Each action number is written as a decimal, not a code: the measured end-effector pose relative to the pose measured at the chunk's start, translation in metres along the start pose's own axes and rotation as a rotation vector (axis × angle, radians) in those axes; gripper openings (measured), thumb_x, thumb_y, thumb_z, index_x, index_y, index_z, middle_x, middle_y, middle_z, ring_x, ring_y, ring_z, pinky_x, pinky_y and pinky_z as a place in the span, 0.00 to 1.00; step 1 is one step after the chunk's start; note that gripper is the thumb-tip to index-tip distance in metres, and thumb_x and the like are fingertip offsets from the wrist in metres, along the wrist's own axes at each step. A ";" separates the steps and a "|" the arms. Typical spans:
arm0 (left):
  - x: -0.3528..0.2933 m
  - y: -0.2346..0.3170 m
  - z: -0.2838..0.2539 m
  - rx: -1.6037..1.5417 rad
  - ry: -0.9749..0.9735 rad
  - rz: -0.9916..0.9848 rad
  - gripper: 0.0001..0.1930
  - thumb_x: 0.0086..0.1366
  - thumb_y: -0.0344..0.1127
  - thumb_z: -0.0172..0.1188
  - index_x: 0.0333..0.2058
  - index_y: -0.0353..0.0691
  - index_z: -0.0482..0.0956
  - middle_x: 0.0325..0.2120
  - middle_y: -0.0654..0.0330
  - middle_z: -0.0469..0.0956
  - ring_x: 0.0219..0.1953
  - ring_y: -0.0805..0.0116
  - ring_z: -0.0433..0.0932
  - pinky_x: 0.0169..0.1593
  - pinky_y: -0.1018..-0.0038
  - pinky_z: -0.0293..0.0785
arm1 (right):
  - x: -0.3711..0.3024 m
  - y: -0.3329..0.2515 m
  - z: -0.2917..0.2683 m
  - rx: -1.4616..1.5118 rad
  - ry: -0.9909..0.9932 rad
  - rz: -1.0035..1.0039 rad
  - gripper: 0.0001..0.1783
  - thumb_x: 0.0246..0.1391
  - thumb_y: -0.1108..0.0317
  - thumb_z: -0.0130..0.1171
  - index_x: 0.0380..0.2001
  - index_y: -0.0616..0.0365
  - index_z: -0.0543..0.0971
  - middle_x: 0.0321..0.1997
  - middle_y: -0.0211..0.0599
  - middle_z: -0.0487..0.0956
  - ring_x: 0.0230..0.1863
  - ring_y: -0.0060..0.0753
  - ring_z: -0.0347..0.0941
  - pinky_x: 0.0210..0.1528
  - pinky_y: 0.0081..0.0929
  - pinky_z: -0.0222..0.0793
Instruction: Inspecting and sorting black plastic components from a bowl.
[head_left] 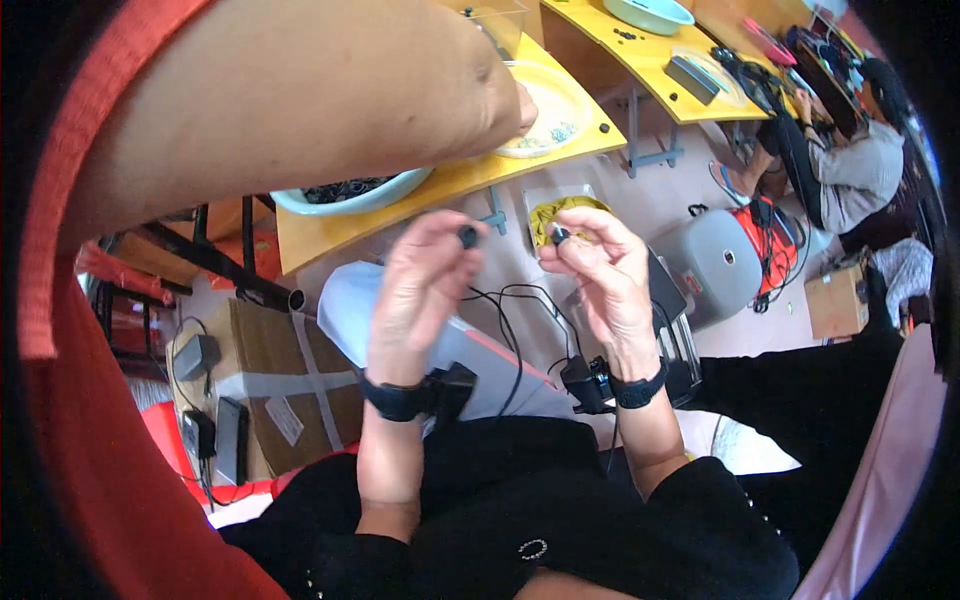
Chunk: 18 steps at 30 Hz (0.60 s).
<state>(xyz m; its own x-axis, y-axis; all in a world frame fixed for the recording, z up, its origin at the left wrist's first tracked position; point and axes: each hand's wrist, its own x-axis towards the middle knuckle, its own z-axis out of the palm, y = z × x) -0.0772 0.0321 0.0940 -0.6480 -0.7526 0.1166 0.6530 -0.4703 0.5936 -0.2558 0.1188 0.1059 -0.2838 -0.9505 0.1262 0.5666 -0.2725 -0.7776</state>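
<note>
- One round black piece [467,237] sits pinched in our left hand [422,272], midair.
- Our right hand [604,265], apart from it, pinches a small dark piece [559,237].
- We judge both light, stiff, perhaps slippery; best taken by the rim.

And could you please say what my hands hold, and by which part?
Left hand: a small dark piece at the fingertips. Right hand: another dark piece between thumb and fingers. Their gripped sides can't be told.

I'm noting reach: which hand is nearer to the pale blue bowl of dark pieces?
Left. In the picture, the left hand is just below and right of the bowl; the right hand is farther off to its right, beyond the left.
</note>
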 end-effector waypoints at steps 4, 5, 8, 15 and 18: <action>-0.003 -0.023 0.015 -0.132 -0.054 -0.086 0.11 0.61 0.29 0.55 0.42 0.37 0.72 0.39 0.53 0.75 0.38 0.72 0.76 0.43 0.80 0.74 | -0.009 -0.015 0.006 -0.151 -0.018 -0.134 0.13 0.43 0.82 0.59 0.37 0.69 0.75 0.36 0.39 0.75 0.33 0.30 0.77 0.40 0.23 0.75; -0.004 -0.024 0.016 -0.137 -0.058 -0.086 0.11 0.61 0.29 0.55 0.42 0.37 0.72 0.39 0.53 0.75 0.38 0.72 0.76 0.43 0.80 0.74 | -0.011 -0.018 0.006 -0.239 -0.049 -0.208 0.13 0.42 0.83 0.60 0.35 0.70 0.75 0.36 0.39 0.75 0.33 0.29 0.77 0.40 0.22 0.75; -0.002 -0.028 0.018 -0.179 -0.072 -0.106 0.11 0.61 0.29 0.55 0.43 0.36 0.72 0.39 0.54 0.75 0.38 0.72 0.76 0.43 0.80 0.74 | -0.017 -0.024 0.010 -0.347 -0.026 -0.253 0.12 0.41 0.85 0.60 0.33 0.70 0.77 0.38 0.39 0.73 0.34 0.25 0.74 0.40 0.19 0.74; 0.002 -0.033 0.022 -0.161 -0.081 -0.141 0.12 0.61 0.28 0.54 0.44 0.36 0.70 0.40 0.53 0.74 0.39 0.70 0.76 0.44 0.79 0.75 | -0.024 -0.026 0.025 -0.630 -0.014 -0.404 0.11 0.42 0.84 0.59 0.32 0.66 0.78 0.36 0.36 0.74 0.34 0.21 0.73 0.38 0.15 0.71; 0.002 -0.033 0.026 -0.128 -0.075 -0.114 0.12 0.61 0.29 0.55 0.43 0.35 0.71 0.39 0.54 0.75 0.39 0.70 0.76 0.44 0.78 0.75 | -0.023 -0.026 0.029 -0.763 -0.019 -0.504 0.11 0.39 0.83 0.61 0.31 0.63 0.79 0.32 0.36 0.76 0.32 0.22 0.73 0.35 0.16 0.70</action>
<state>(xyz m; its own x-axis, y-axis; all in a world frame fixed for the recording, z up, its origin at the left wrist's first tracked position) -0.1097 0.0579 0.0953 -0.7449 -0.6568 0.1167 0.6154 -0.6090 0.5004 -0.2417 0.1431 0.1406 -0.3425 -0.7500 0.5658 -0.2880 -0.4894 -0.8231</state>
